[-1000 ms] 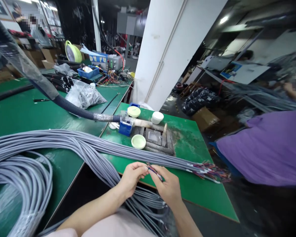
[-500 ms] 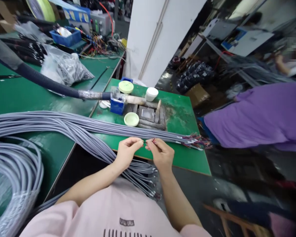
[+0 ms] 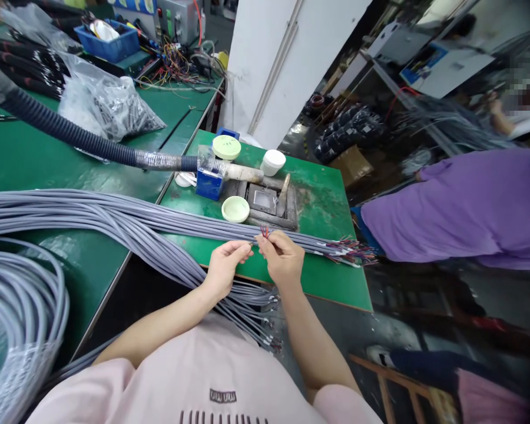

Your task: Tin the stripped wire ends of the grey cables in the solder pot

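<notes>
My right hand [image 3: 285, 259] pinches a small fan of thin red and dark wires [image 3: 265, 232] between thumb and fingers. Close by on its left, my left hand [image 3: 227, 265] is closed in a pinch at the tip of a thin wire; the exact piece is too small to make out. Behind both hands a bundle of grey cables [image 3: 194, 222] lies along the green table, its stripped coloured wire ends [image 3: 353, 252] fanned out at the right. A second group of grey cables [image 3: 247, 300] hangs below the table edge under my hands.
A solder pot [image 3: 264, 200] is set into the green table [image 3: 322, 194], with a suction hose [image 3: 92, 150] reaching over it. A pale green dish [image 3: 235, 209] and a white jar [image 3: 272, 162] stand beside it. Coiled cable [image 3: 39, 306] lies left. A co-worker in purple [image 3: 441, 206] is at right.
My hands have come slightly apart and moved up a little. The wires in my right hand now fan upward and show more clearly. The view has shifted slightly.
</notes>
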`<state>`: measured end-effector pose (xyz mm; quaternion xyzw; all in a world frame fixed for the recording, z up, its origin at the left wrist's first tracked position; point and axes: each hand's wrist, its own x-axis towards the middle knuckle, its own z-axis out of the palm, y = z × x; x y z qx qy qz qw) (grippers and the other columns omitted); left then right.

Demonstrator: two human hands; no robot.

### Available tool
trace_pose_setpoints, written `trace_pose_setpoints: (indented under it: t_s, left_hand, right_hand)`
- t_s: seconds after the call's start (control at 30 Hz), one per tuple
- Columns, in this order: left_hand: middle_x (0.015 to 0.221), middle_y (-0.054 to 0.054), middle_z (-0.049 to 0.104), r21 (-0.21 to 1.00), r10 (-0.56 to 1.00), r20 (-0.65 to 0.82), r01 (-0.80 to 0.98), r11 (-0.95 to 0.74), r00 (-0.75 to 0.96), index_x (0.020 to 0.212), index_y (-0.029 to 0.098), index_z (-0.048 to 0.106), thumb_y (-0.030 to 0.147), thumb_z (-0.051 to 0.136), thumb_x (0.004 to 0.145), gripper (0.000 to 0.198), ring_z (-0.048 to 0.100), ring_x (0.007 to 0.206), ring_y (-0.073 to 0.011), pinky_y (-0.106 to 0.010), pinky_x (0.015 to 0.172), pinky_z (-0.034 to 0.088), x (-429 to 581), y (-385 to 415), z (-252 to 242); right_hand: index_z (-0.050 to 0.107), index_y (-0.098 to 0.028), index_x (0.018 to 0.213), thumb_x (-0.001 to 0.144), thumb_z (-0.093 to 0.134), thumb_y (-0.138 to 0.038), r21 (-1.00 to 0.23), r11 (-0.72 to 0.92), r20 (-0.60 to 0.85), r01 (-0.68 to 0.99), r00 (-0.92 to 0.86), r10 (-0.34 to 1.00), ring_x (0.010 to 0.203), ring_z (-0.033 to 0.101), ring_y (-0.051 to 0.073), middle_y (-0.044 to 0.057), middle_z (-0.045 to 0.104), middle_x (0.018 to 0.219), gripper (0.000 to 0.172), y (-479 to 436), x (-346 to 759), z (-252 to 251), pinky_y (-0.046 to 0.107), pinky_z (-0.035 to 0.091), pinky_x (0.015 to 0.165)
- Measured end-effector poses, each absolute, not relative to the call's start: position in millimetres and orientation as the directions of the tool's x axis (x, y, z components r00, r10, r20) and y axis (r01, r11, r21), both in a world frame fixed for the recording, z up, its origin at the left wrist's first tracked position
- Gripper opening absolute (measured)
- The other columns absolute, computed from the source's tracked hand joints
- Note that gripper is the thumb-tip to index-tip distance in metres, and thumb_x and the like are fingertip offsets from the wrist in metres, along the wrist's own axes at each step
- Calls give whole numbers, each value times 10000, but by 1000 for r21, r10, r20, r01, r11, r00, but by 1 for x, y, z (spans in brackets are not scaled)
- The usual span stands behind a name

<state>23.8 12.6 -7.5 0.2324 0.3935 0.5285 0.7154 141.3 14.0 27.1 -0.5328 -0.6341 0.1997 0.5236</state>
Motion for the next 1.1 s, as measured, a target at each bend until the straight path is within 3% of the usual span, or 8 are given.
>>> trace_pose_setpoints:
  t_s: [0.1,0.2,0.3,0.43,0.57,0.73,0.9,1.1]
  left_hand:
    - [687,-26,691,860,961,-223,-431,273,163,758,163,723,344,765,654,212,557,628,-115,-253,635,421,13,17,-9]
    - [719,-32,696,995,988,56,-85,-44,147,801,184,730,299,700,740,134,560,671,-146,-292,684,438,-6,23,-12]
    - [769,-39,708,891,936,311,291,-348,168,853,201,725,273,616,832,132,558,722,-172,-327,739,439,-25,30,-22]
    - [778,-39,703,732,907,349,536,-420,234,877,205,712,280,552,886,176,580,738,-181,-320,719,451,-34,35,-40]
    - [799,-42,701,689,883,377,552,-470,280,904,205,704,287,523,906,198,606,768,-176,-305,735,458,-32,36,-48]
    - [785,-33,699,695,878,410,538,-477,248,900,200,693,292,500,919,214,606,741,-163,-290,726,452,-31,35,-47]
    - [780,-35,700,693,873,421,534,-485,246,896,197,693,291,501,918,216,605,731,-161,-291,719,450,-32,35,-47]
    - [759,-45,697,728,874,448,490,-479,188,890,191,695,284,508,913,210,610,723,-158,-286,713,459,-31,34,-46]
  right_hand:
    - [565,-184,578,833,610,-255,-756,366,462,543,47,886,546,458,105,-27,503,582,269,34,143,34,248,364,544]
    - [610,-180,592,822,597,-268,-675,327,399,662,-46,916,553,470,111,-20,530,578,246,64,146,41,250,358,559]
    - [668,-176,624,819,580,-274,-548,271,274,791,-137,952,603,513,131,10,606,632,235,98,145,41,260,357,590]
    - [725,-188,674,833,568,-286,-293,237,123,926,-209,970,741,556,190,48,690,718,244,130,137,32,293,357,658]
    - [764,-203,793,861,549,-316,-143,233,50,962,-228,972,841,560,231,66,732,835,252,141,131,22,318,350,683]
    - [772,-211,856,877,532,-320,-72,241,17,968,-241,970,888,554,245,77,737,893,265,144,128,16,334,348,713]
    - [770,-200,833,868,541,-296,-79,260,21,962,-259,966,888,544,247,86,734,863,251,144,125,17,345,344,735]
    - [766,-168,754,828,555,-324,-186,164,194,969,-128,973,722,571,206,74,721,739,272,152,168,34,307,357,660]
